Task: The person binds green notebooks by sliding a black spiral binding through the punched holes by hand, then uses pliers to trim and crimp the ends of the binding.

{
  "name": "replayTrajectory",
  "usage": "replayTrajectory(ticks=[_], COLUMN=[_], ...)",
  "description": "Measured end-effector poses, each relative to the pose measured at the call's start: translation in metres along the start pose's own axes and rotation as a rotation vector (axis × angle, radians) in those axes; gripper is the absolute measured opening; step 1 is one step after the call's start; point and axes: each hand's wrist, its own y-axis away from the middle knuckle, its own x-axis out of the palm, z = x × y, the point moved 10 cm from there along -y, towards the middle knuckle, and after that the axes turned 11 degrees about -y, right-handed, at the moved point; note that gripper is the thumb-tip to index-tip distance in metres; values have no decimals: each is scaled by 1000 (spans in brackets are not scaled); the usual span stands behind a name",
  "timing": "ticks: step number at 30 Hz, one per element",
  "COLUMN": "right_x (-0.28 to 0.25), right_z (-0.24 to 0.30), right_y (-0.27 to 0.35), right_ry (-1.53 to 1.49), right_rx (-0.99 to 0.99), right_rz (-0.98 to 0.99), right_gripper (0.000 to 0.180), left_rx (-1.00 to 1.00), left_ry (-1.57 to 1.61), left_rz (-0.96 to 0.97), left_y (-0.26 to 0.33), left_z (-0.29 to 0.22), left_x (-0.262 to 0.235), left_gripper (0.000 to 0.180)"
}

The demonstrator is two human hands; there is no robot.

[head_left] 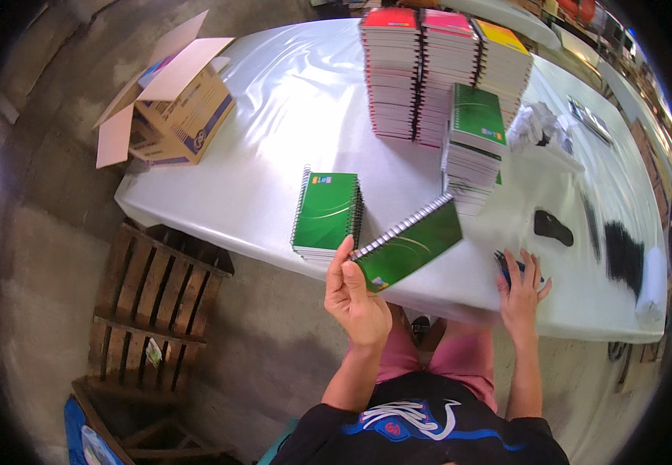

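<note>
Left hand (357,298) pinching green notebook (409,244) by corner; right hand (520,291) flat on pen (506,263), fingers spread. Short green stack (326,213) beside, tall stacks (421,74) behind. Open cardboard box (177,105) at table (274,116) corner, contents unclear.

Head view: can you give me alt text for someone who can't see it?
The left hand holds up a green spiral notebook over a white-covered table, while the right hand rests on a dark pen at the table edge. A short green notebook stack, taller stacks and an open cardboard box sit on the table.

left hand (357,298) raised, gripping | right hand (520,288) flat, probably open
</note>
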Motion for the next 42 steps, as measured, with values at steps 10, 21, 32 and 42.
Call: replayTrajectory(ticks=[10,21,32,42], right_x=[-55,30,85,-130], right_z=[193,272,282,190], right_y=[-72,-154,-148,-110], right_ry=[-1838,-1088,-1857,-678], right_rx=[-299,-520,-50,-520], right_rz=[148,170,136,-874], right_gripper=[38,35,45,46], left_rx=[309,333,232,281], left_ry=[-462,-1019,-575,-583], left_rz=[-80,-148,-227,-400], left_y=[-15,-66,-90,-85], left_z=[-82,-21,28,-15], left_x=[-34,-77,-77,-120], left_gripper=[26,24,65,69])
